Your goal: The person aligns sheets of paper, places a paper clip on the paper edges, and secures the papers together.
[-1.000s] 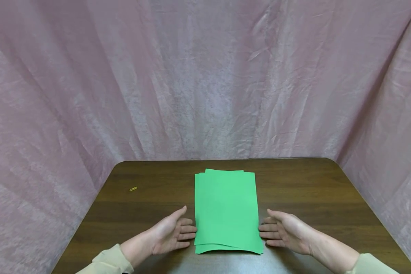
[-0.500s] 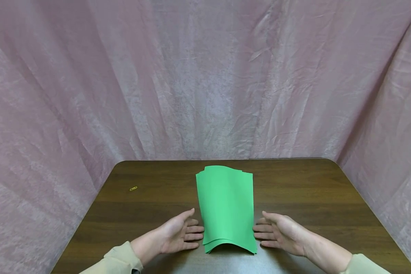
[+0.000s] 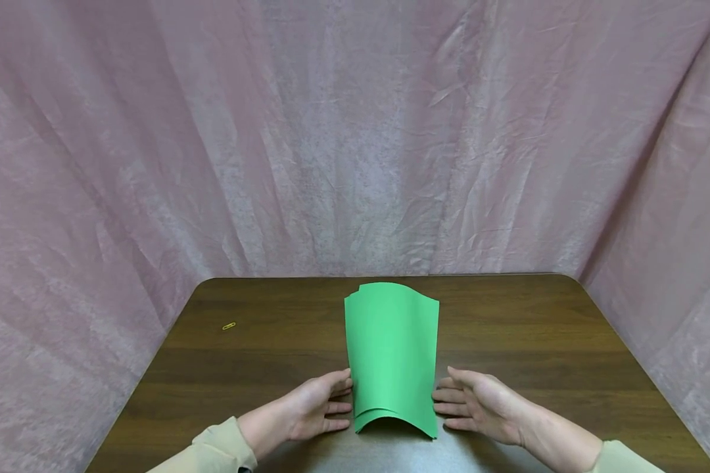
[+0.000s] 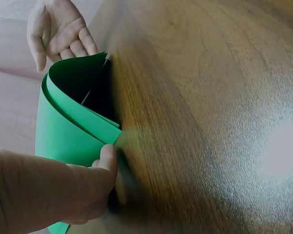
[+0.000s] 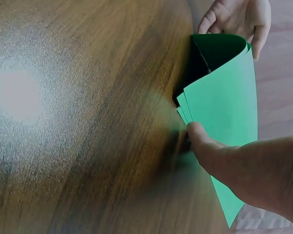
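Several green sheets [image 3: 393, 355] lie stacked on the table, bowed upward in an arch with their side edges down. My left hand [image 3: 316, 407] touches their left edge, fingers extended, thumb up. At the right edge my right hand [image 3: 482, 407] touches them the same way, palm facing inward. In the left wrist view the sheets [image 4: 63, 126] arch over a dark hollow, with the left hand [image 4: 83, 190] beside the near edge. The right wrist view has the right hand [image 5: 234, 165] against slightly fanned edges of the sheets [image 5: 224, 102].
A small yellow paper clip [image 3: 229, 326] lies on the brown wooden table [image 3: 526, 328], left of the sheets. Pink curtains [image 3: 355, 144] hang behind the table and along both its sides.
Both hands have moved inward, the left one further. The sheets, nearly flat a second ago, are now bowed up in the middle and narrower across.
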Motion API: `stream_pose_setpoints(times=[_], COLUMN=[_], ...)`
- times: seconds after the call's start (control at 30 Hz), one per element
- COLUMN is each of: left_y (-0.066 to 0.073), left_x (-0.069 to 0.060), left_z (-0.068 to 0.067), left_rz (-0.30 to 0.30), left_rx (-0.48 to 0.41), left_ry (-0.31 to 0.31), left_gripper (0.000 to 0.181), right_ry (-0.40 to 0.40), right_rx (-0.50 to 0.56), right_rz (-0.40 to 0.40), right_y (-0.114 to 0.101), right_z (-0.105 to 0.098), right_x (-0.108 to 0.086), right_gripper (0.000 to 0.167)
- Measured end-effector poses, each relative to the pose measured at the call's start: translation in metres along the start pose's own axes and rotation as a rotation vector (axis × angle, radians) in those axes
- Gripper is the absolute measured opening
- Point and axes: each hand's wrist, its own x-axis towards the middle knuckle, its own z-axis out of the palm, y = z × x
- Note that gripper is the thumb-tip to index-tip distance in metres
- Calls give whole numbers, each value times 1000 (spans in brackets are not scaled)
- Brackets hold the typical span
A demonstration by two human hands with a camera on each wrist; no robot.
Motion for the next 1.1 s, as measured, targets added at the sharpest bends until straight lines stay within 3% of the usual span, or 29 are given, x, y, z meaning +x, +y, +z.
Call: stream_pose_setpoints(times=[0.43,0.7,0.9,1.0,1.1], left_y=[5,2,1,2,3], left_x=[1,8,14,16,17], left_z=[9,10,9,9,8], left_rz=[61,74,90,99,102], left_rx=[-105,-12,24,3,-53], left_ry=[40,127,160,142,84], left_gripper=[72,77,63,53,43], right_ry=[-13,-8,-4,-5,-4], right_rx=[1,-4,5,8,12], right_rz=[-7,-14,-7,-7,-10], right_y=[2,3,3,2,2], right_z=[2,3,3,3,3], right_x=[1,0,-1,-1,-1], right_gripper=[84,84,84,84,84])
